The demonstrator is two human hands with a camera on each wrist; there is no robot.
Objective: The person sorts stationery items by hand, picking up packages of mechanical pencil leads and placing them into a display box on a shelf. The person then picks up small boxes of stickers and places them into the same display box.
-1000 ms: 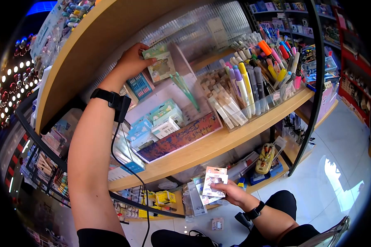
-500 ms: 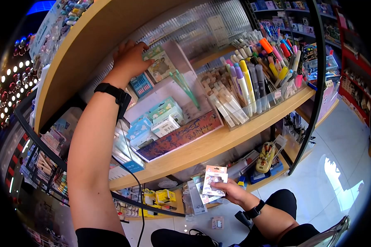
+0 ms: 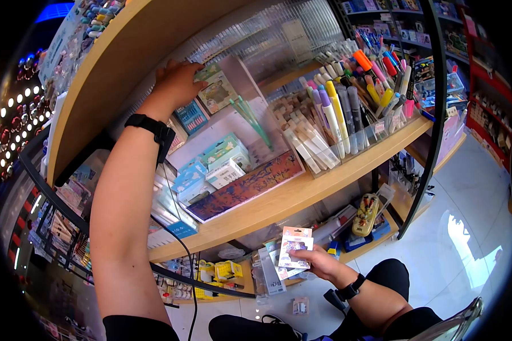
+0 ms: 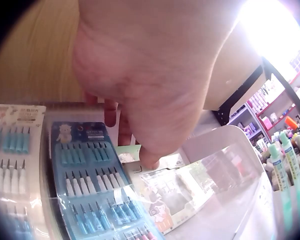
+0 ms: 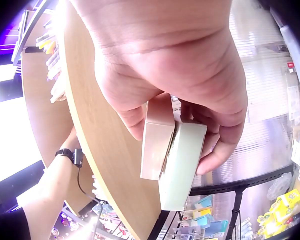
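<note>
My left hand [image 3: 179, 85] reaches to the back of a clear bin [image 3: 250, 82], fingers loosely bent and thumb at the top of a green-edged pack [image 3: 219, 94]. In the left wrist view the thumb of that hand [image 4: 145, 100] overlaps this pack [image 4: 172, 195]; the other fingertips hang behind a blue card of pen tips [image 4: 82, 175]. Low at the shelf's front, my right hand [image 3: 324, 266] holds small flat packs [image 3: 296, 251]. The right wrist view shows that hand [image 5: 175, 75] gripping a pink box [image 5: 157, 140] and a pale green box [image 5: 182, 165] side by side.
Green sticks [image 3: 251, 122] and small boxes [image 3: 227, 173] stand in the bin. Many markers [image 3: 338, 113] are on its right. The wooden shelf edge [image 3: 347, 162] runs between the hands; a yellow case [image 3: 366, 215] lies below. A small pack [image 3: 300, 306] is on the floor.
The left hand's fingers have loosened and shifted slightly at the green-edged pack, which sits a little lower than before. The right hand keeps its packs, almost unmoved.
</note>
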